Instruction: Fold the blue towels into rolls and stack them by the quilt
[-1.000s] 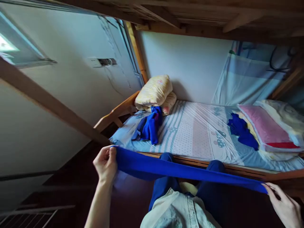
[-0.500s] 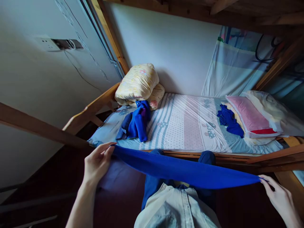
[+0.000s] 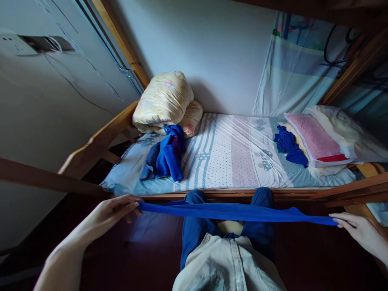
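Note:
A long blue cloth [image 3: 230, 211] is stretched level between my hands, above my knees and in front of the bed's edge. My left hand [image 3: 121, 208] pinches its left end. At the other end, my right hand [image 3: 353, 224] grips the cloth between thumb and fingers. Seen nearly edge-on, the cloth looks like a narrow band; its full shape does not show. On the bed ahead lies a blue garment [image 3: 169, 155], draped against a cream quilt. A crumpled dark blue cloth [image 3: 289, 147] rests farther right.
The bed's patterned sheet [image 3: 222, 161] spans the middle. A folded cream quilt [image 3: 165, 99] is at the left end, a pink pillow [image 3: 317, 137] at the right. Wooden rails [image 3: 45, 178] and bunk posts frame the bed. A wall socket [image 3: 18, 43] trails a cable.
The cloth has gone from a wide, sagging sheet to a narrow, flatter band. My left hand has lowered and turned, and my right has risen slightly. The view has shifted a little.

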